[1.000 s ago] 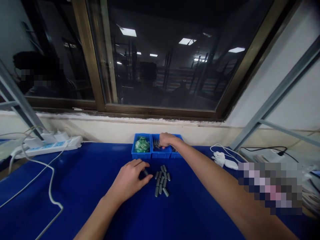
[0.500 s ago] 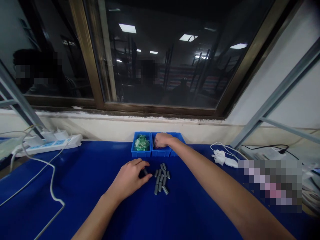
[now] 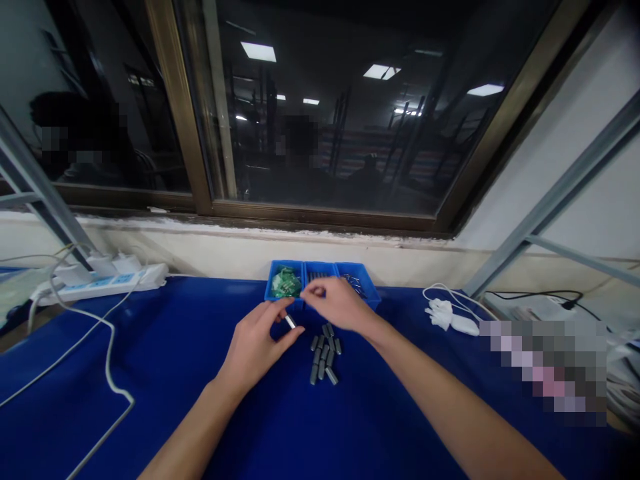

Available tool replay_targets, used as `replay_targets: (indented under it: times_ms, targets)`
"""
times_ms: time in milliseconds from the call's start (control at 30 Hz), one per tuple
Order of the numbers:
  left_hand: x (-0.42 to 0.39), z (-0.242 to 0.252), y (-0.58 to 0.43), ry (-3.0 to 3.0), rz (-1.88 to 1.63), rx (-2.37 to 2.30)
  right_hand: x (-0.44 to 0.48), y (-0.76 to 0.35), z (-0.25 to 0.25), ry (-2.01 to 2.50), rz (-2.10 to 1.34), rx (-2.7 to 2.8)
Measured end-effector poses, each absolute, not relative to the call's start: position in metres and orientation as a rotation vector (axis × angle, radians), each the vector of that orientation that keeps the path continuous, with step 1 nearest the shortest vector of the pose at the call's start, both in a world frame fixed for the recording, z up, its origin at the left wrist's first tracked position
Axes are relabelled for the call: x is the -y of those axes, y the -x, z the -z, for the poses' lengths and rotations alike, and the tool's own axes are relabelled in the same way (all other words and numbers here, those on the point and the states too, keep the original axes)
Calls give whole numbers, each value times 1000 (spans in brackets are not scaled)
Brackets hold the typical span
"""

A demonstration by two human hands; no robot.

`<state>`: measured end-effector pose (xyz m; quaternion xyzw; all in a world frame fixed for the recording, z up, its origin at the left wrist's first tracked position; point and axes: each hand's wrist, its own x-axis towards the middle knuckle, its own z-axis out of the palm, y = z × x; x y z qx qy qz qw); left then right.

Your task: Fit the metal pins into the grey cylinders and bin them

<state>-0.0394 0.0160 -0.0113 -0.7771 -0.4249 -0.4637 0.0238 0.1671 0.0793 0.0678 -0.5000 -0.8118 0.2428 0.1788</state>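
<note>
My left hand (image 3: 260, 337) is closed, with a small silvery-grey cylinder (image 3: 291, 322) pinched between thumb and fingers. Just to its right, my right hand (image 3: 336, 303) hovers in front of the bins with its fingertips pressed together. Whatever those fingers hold, if anything, is too small to make out. Several dark grey metal cylinders (image 3: 323, 355) lie in a loose cluster on the blue tabletop (image 3: 240, 427) below the hands. Behind stand joined blue bins: the left bin (image 3: 267, 291) has green pieces in it, the middle bin (image 3: 320, 265) dark cylinders, the right bin (image 3: 373, 291) thin metal pieces.
A white power strip (image 3: 110, 285) with plugs sits at the back left, its white cable (image 3: 107, 347) trailing over the table. On the right lie a white charger and cord (image 3: 463, 325). Grey metal posts (image 3: 560, 193) slant at both sides. A window (image 3: 325, 147) rises behind.
My right hand has come out of the middle bin and moved toward me, close to my left hand. The cylinder in my left hand now shows more clearly. The cluster has stayed put.
</note>
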Motion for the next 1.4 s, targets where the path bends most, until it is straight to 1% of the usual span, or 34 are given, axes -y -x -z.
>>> replay_targets:
  times_ms: [67, 100, 167, 267, 333, 467, 567, 633, 700, 833, 900, 967, 1033, 1200, 1400]
  targets:
    - [-13, 8, 38, 2424, 1473, 1108, -52, -172, -56, 1181, -1169, 2183]
    - [-11, 6, 36, 2443, 1471, 1027, -41, -174, -51, 1123, -1329, 2101]
    - [-7, 4, 30, 2472, 1458, 940, -28, -179, -44, 1121, -1517, 1952]
    - [-2, 4, 21, 2501, 1434, 936, -26, -190, -43, 1136, -1659, 1818]
    - [0, 6, 18, 2503, 1451, 997, -33, -199, -43, 1108, -1693, 1742]
    - [1, 7, 16, 2512, 1503, 1170, -48, -218, -38, 886, -1794, 1474]
    - [-1, 7, 16, 2540, 1513, 1193, -53, -226, -32, 768, -1818, 1351]
    - [-2, 8, 16, 2569, 1500, 1186, -58, -229, -31, 809, -1767, 1402]
    - [-2, 8, 15, 2589, 1472, 1198, -67, -231, -32, 921, -1610, 1548]
    - [-2, 9, 15, 2582, 1455, 1219, -91, -234, -42, 1141, -959, 1833]
    - [-3, 8, 15, 2571, 1456, 1223, -99, -235, -46, 1111, -677, 1897]
    - [-4, 7, 15, 2564, 1452, 1230, -103, -233, -48, 1021, -517, 1935]
    - [-4, 6, 16, 2563, 1447, 1242, -104, -229, -48, 1069, -465, 1974]
    - [-4, 7, 16, 2591, 1414, 1299, -121, -214, -48, 1513, -523, 2047]
    - [-6, 12, 17, 2659, 1314, 1349, -153, -180, -62, 1916, -474, 2212]
